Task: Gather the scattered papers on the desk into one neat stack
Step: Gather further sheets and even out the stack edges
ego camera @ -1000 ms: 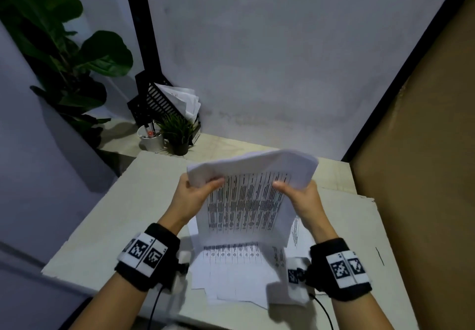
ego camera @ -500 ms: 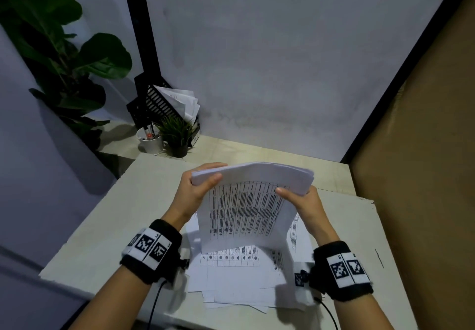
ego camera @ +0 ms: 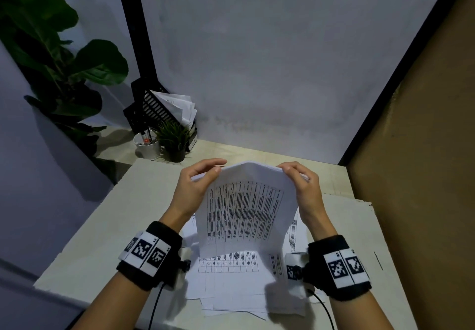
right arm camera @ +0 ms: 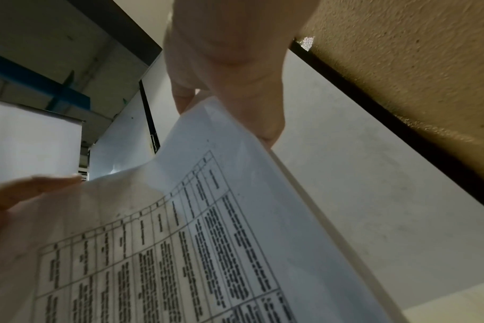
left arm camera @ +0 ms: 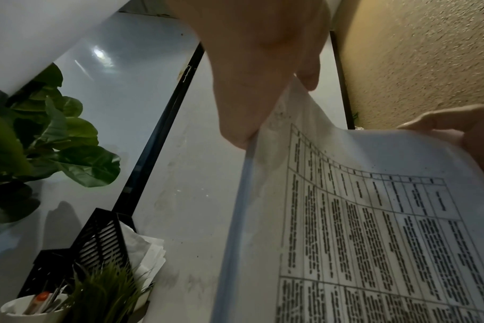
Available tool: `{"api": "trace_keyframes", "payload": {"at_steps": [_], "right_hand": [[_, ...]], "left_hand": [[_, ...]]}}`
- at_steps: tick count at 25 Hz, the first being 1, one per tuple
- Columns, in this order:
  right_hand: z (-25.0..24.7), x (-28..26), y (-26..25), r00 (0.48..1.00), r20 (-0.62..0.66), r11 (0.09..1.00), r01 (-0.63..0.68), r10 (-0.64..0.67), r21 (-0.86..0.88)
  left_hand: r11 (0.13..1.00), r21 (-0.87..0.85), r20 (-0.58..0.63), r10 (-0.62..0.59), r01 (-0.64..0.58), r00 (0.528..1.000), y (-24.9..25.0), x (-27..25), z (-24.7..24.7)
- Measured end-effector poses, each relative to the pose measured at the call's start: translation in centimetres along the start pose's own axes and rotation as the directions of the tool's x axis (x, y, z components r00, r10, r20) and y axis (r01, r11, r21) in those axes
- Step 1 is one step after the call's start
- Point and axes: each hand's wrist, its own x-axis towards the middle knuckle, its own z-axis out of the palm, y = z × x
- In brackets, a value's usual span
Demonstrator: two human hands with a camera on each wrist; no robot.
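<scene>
I hold a thick stack of white printed papers (ego camera: 245, 209) upright on its lower edge over the desk (ego camera: 108, 237). My left hand (ego camera: 203, 178) pinches the stack's upper left corner, thumb on the printed face. My right hand (ego camera: 295, 175) grips the upper right corner the same way. The top of the stack bends away from me. Under it, several loose printed sheets (ego camera: 231, 286) lie spread flat near the desk's front edge. The left wrist view shows the stack (left arm camera: 359, 218) with my left hand (left arm camera: 277, 109) on its edge. In the right wrist view my right hand (right arm camera: 229, 118) clamps the stack (right arm camera: 207, 240).
A black mesh file holder (ego camera: 154, 108) with papers, a white pen cup (ego camera: 147, 144) and a small potted grass plant (ego camera: 174, 139) stand at the desk's back left. A large leafy plant (ego camera: 51, 54) fills the left. A brown wall (ego camera: 424, 175) borders the right.
The stack has risen more upright and its top edge now curls away. Both hands have slid up from the sides to the top corners.
</scene>
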Motion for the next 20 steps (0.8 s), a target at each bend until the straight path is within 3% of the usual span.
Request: {"api": "trace_keyframes", "payload": {"at_steps": [4,7,9,12,14,16,20], "right_hand": [[-1.1,0.3,2.1,0.996,0.065,0.998,-0.068,0.068,0.004],[-1.2,-0.4,3.9,0.983,0.042,0.983,-0.18,0.181,-0.038],[-1.1,-0.9,3.8,0.987,0.046,0.988,-0.152,0.153,-0.027],[-1.0,-1.1,3.1,0.992,0.024,0.992,-0.122,0.121,0.017],[-1.3,-1.2,3.9,0.989,0.031,0.989,-0.146,0.145,0.018],[-1.2,-2.0,5.5,0.972,0.084,0.976,-0.219,0.22,-0.022],[-1.4,-4.9,10.3,0.897,0.177,0.898,-0.353,0.405,-0.265]], "left_hand": [[0.999,-0.03,0.025,-0.041,0.042,0.999,-0.3,-0.2,-0.4],[0.982,-0.071,0.014,-0.176,0.177,0.984,-2.3,-0.6,-0.6],[0.957,-0.112,-0.025,-0.271,0.267,0.962,-2.8,-1.0,-0.7],[0.965,-0.125,-0.015,-0.234,0.231,0.972,-2.9,-1.1,-1.1],[0.958,-0.098,-0.006,-0.272,0.27,0.962,-3.2,-1.5,-1.3],[0.94,-0.072,0.064,-0.33,0.334,0.942,-4.6,-2.5,-1.0],[0.885,0.036,0.162,-0.463,0.464,0.871,-8.0,-4.9,0.1]]}}
